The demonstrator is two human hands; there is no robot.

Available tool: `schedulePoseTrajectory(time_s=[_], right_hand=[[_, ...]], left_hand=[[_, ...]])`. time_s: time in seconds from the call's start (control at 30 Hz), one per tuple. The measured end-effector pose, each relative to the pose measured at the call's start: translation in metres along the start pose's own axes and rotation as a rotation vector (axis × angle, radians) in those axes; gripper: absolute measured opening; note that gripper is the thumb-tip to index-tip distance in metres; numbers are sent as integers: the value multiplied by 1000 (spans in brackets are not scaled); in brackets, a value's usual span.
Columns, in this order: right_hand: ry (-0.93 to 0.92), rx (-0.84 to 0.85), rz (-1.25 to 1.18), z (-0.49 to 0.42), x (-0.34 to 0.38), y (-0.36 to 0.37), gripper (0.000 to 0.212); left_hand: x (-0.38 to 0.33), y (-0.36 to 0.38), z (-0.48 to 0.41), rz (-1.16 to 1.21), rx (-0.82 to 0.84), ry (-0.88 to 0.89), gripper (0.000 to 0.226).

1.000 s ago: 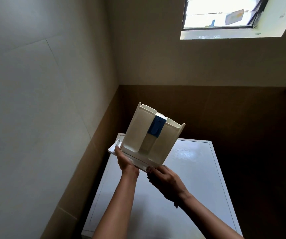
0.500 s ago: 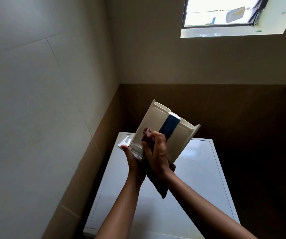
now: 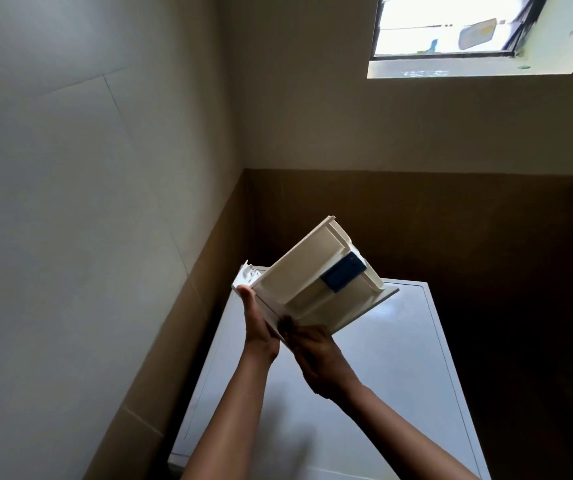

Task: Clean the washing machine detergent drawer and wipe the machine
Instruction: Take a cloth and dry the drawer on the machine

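Over the washer (image 3: 399,375), drawer (image 3: 306,289) now tilts rightward.

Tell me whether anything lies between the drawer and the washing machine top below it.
Nothing visible does. The left hand grips the detergent drawer, which is tilted in the air. The right hand is at its lower edge, and only open space separates it from the washing machine top.
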State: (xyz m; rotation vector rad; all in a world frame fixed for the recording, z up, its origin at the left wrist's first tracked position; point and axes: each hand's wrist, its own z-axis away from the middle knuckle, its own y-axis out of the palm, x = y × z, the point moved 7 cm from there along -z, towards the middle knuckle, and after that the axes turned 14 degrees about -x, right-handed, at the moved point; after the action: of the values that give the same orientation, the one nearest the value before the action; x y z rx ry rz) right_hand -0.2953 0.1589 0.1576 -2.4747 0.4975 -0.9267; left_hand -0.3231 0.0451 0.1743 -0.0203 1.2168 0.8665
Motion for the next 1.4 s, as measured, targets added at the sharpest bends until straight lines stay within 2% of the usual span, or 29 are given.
schedulePoseTrajectory(time_s=[0.07,0.17,0.2,0.33,0.4,0.47,0.57,0.67,0.77,0.83,0.97,1.13,1.2,1.3,1.4], right_hand=[[0,1,23,13,-5,0,40],[98,-49,4,2,-1,1,25],[131,-67,-24,-5,2,2,22],[209,-92,-178,-40,13,4,22],[204,-78,-187,-44,14,4,25],[186,-50,-166,-33,5,4,28],[148,-14,-80,-9,-7,2,31],[48,80,17,6,-7,1,42],[-11,174,145,18,-8,2,67],[-54,175,249,20,-1,-3,72],[-18,224,371,22,4,-15,53],[-14,336,367,74,-52,-4,49],[143,274,337,79,-63,-13,38],[555,55,110,63,-59,-34,21],[598,-113,-1,31,-39,-54,17]], left_hand=[[-2,-2,2,-26,7,61,93],[1,-6,0,-28,-36,66,75],[4,-6,0,-33,-38,53,75],[10,3,11,-154,24,53,117],[15,4,10,-175,38,53,123],[10,5,11,-153,30,42,117],[7,1,3,-11,-2,3,79],[10,-5,2,38,-25,-19,66],[17,-12,3,57,-52,-41,66],[19,-16,2,60,-75,-45,73],[19,-27,-3,46,-120,-33,87],[1,-30,-15,160,-148,-13,83],[-10,-26,-13,238,-164,-4,88],[-17,-27,-14,220,-179,8,91],[-13,-31,-18,108,-110,32,109]])
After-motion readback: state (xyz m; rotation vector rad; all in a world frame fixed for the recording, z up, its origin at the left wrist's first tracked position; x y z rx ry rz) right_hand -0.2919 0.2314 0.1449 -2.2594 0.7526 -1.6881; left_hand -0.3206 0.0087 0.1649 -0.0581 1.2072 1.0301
